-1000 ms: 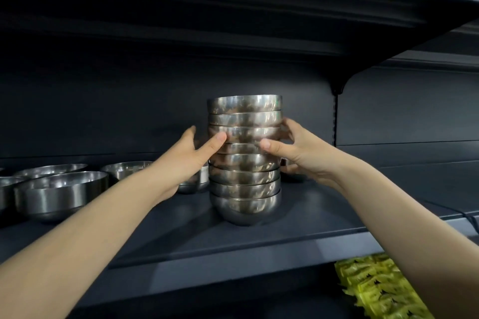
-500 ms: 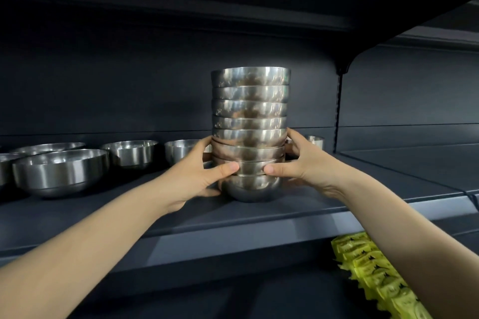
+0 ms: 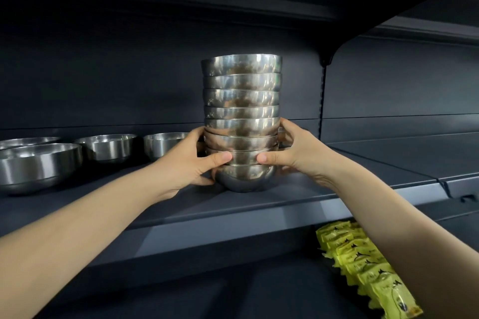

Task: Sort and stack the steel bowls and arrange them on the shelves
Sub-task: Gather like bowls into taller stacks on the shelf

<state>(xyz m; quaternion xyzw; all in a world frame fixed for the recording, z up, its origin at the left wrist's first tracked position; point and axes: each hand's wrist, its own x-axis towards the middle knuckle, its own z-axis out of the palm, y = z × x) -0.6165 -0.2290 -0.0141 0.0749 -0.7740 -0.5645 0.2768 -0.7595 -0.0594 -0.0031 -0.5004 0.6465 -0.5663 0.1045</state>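
A tall stack of several nested steel bowls (image 3: 241, 101) stands upright on the dark shelf (image 3: 233, 204), near its front edge. My left hand (image 3: 193, 160) clasps the stack's lower left side, thumb on the front. My right hand (image 3: 290, 154) clasps the lower right side, thumb meeting the front too. Both hands wrap the bottom few bowls. The lowest bowl's base rests on the shelf board.
Loose steel bowls sit on the same shelf to the left: a large one (image 3: 36, 163), a smaller one (image 3: 106, 146) and another (image 3: 166, 142) behind my left hand. Yellow packets (image 3: 363, 267) lie on the lower shelf at right. An upper shelf overhangs.
My hands slid down from the middle of the stack to its bottom bowls. The view has dropped and come closer, so the stack looks taller and nearer the shelf front.
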